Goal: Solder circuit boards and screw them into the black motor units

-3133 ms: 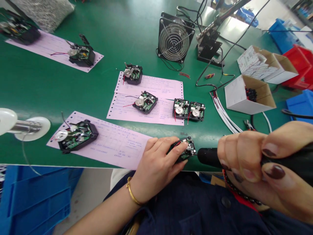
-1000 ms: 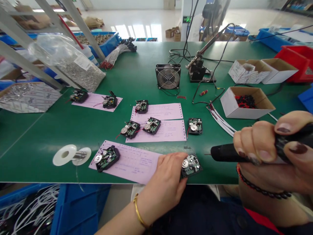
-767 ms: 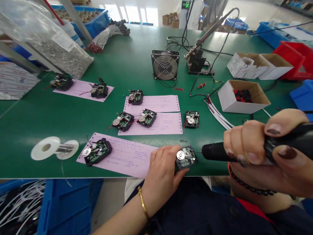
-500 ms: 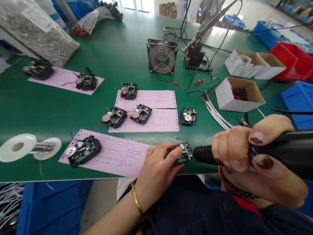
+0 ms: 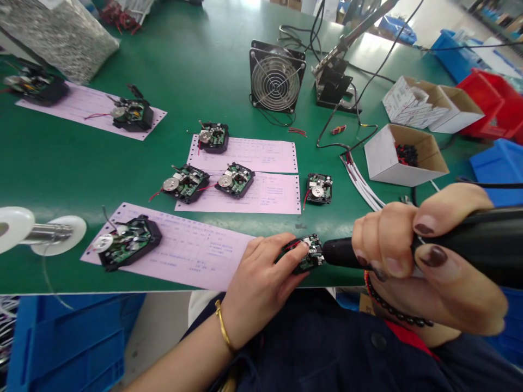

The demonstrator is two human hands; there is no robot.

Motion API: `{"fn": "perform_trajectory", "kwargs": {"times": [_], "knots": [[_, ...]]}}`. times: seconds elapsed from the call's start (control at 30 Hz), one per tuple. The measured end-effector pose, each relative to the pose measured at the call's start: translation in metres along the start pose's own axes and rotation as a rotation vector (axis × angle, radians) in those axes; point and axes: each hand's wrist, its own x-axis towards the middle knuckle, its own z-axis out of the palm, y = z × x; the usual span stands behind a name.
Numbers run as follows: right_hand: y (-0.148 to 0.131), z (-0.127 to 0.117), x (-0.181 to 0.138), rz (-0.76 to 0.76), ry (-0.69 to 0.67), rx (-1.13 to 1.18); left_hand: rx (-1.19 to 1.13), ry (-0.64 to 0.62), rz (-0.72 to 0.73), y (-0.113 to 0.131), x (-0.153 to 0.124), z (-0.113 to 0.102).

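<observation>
Near the front edge of the table, my left hand [image 5: 261, 275] is closed on a small circuit board in a black housing [image 5: 314, 256], fingers across its top and thumb along its near side. My right hand [image 5: 412, 256] is wrapped round a black electric screwdriver [image 5: 461, 239], held nearly level. The tool's black nose meets the right side of the board; its tip is hidden there. A similar board unit [image 5: 320, 189] with a round metal disc and a red wire lies just beyond my hands.
More board units [image 5: 129, 242] lie on pink paper sheets [image 5: 192, 256] to the left. A wire spool [image 5: 53, 234] stands at the left edge. Farther back are a fan [image 5: 278, 79] and a soldering iron stand [image 5: 337, 90]. White cables [image 5: 359, 182] and a cardboard box [image 5: 402, 158] of small parts sit right.
My view has shifted slightly, so the table things sit a little differently in the picture. Both hands keep their grip, and the screwdriver stays against the board.
</observation>
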Motion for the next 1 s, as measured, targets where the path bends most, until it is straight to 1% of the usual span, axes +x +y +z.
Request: {"fn": "perform_trajectory", "kwargs": {"times": [0.1, 0.27, 0.37, 0.43, 0.67, 1.0], "knots": [[0.001, -0.001, 0.001, 0.022, -0.053, -0.028, -0.003, 0.011, 0.004, 0.001, 0.001, 0.0], [0.003, 0.0, 0.001, 0.025, -0.048, -0.011, -0.009, 0.02, 0.0, 0.002, 0.002, 0.0], [0.003, 0.001, -0.001, 0.03, -0.072, -0.027, -0.014, 0.026, -0.003, 0.002, 0.002, 0.0], [0.003, 0.001, -0.002, 0.027, -0.063, -0.03, -0.014, 0.03, -0.001, 0.002, 0.002, 0.0], [-0.006, 0.003, -0.004, 0.023, 0.034, 0.0, -0.016, 0.022, -0.008, 0.002, 0.001, 0.002], [-0.002, 0.01, -0.001, 0.016, -0.002, 0.005, -0.013, 0.061, 0.015, 0.0, 0.001, 0.005]]}}
